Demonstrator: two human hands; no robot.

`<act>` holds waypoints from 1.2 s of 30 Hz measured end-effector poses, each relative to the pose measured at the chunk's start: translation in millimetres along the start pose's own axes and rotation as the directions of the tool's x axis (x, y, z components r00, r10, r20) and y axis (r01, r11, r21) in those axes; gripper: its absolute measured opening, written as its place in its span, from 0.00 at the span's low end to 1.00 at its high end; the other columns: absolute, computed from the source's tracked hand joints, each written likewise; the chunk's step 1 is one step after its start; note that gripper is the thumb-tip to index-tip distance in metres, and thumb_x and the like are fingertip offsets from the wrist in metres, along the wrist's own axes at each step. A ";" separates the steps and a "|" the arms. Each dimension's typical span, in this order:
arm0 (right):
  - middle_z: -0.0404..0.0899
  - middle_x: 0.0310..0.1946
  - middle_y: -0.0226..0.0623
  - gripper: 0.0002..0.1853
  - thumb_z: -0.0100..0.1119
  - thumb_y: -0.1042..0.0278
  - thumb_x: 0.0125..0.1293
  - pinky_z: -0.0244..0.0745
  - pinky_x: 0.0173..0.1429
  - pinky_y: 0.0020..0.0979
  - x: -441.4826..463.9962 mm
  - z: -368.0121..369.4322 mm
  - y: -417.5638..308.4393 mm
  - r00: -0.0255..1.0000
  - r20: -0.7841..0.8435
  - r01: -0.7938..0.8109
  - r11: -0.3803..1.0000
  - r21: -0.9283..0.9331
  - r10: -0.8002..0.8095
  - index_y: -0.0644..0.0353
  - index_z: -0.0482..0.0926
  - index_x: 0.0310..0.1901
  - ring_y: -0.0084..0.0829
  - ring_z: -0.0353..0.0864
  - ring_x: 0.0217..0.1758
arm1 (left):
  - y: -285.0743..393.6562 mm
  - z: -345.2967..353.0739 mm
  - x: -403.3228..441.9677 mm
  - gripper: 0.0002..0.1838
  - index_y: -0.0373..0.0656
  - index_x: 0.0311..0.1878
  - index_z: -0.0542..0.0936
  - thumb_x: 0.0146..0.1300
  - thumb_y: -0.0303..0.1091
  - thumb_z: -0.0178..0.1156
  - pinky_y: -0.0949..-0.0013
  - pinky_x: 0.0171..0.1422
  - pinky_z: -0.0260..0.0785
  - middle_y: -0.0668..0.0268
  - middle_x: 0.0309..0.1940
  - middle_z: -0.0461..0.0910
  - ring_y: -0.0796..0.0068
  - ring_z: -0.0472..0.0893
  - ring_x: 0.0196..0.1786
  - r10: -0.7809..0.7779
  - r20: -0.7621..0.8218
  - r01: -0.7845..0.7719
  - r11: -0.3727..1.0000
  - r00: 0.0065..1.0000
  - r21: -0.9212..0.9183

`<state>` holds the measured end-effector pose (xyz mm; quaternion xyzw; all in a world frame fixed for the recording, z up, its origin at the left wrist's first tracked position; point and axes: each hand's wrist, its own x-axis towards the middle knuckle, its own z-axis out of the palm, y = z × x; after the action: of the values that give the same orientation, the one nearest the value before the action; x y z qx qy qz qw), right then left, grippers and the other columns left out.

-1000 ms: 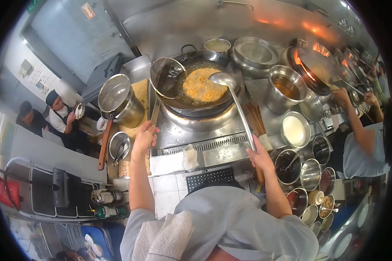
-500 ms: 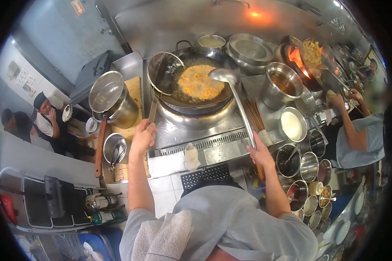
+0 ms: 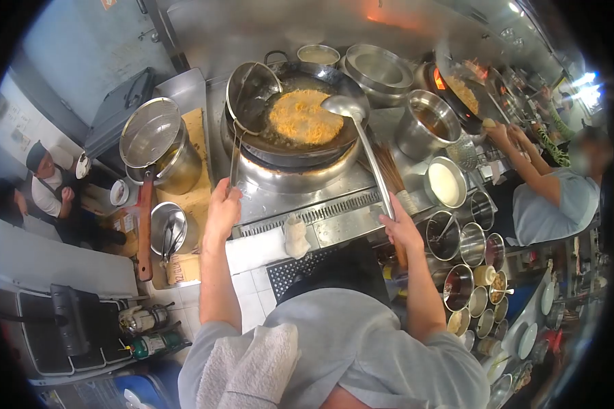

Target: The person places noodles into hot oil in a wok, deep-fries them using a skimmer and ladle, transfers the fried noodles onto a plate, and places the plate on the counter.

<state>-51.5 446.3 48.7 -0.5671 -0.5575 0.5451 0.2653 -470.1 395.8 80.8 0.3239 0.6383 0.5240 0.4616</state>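
My left hand (image 3: 223, 210) is closed on the handle of a wire strainer (image 3: 242, 99), whose basket rests tilted over the left side of a black wok (image 3: 320, 146). Golden shredded food (image 3: 303, 117) floats in bubbling oil in the middle of the wok. Closed round a long metal handle, my right hand (image 3: 401, 226) holds a ladle (image 3: 344, 106); its bowl is at the right edge of the food. Beside that handle lies a bamboo brush (image 3: 389, 170). A folded white cloth (image 3: 256, 250) lies on the stove's front edge, between my two hands.
At left, a second strainer (image 3: 149, 133) rests on a metal pot (image 3: 177, 170). Several pots and sauce bowls stand at right, with a pot of white liquid (image 3: 446, 184). A co-worker (image 3: 552, 201) handles another wok (image 3: 457, 92) at far right; two people are at far left.
The view has shifted, so the stove sits further left and up. The strainer's basket has tipped more upright. At right, the co-worker's tossed food is lower in their wok.
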 end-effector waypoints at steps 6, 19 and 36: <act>0.69 0.28 0.29 0.41 0.58 0.74 0.67 0.63 0.18 0.26 -1.8 2.5 -5.0 0.999 -0.019 -0.029 0.999 -0.039 0.029 0.46 0.49 0.77 0.20 0.66 0.19 | -7.4 1.5 0.4 0.28 0.33 0.69 0.60 0.68 0.29 0.54 0.77 0.15 0.49 0.75 0.22 0.65 0.87 0.60 0.15 0.047 -0.019 -0.046 0.998 0.999 0.040; 0.73 0.27 0.34 0.41 0.58 0.73 0.67 0.64 0.18 0.27 -2.1 14.4 -0.3 0.998 -0.057 0.004 0.999 -0.041 -0.006 0.49 0.49 0.77 0.22 0.68 0.19 | -6.0 -4.8 -9.1 0.22 0.37 0.64 0.70 0.68 0.32 0.54 0.74 0.24 0.61 0.69 0.29 0.74 0.82 0.69 0.24 0.055 0.008 -0.056 0.994 0.998 0.090; 0.73 0.30 0.35 0.41 0.58 0.75 0.66 0.65 0.18 0.27 -2.1 16.5 10.0 0.999 -0.041 0.017 1.000 -0.010 -0.018 0.47 0.49 0.77 0.22 0.68 0.20 | -28.4 -11.2 -3.9 0.26 0.38 0.69 0.64 0.68 0.29 0.52 0.77 0.16 0.53 0.70 0.30 0.72 0.87 0.64 0.18 0.111 -0.019 -0.108 0.985 0.994 0.134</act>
<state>-62.7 436.9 35.9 -0.5746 -0.5594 0.5284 0.2789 -477.1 381.4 54.6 0.3816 0.6589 0.5091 0.4013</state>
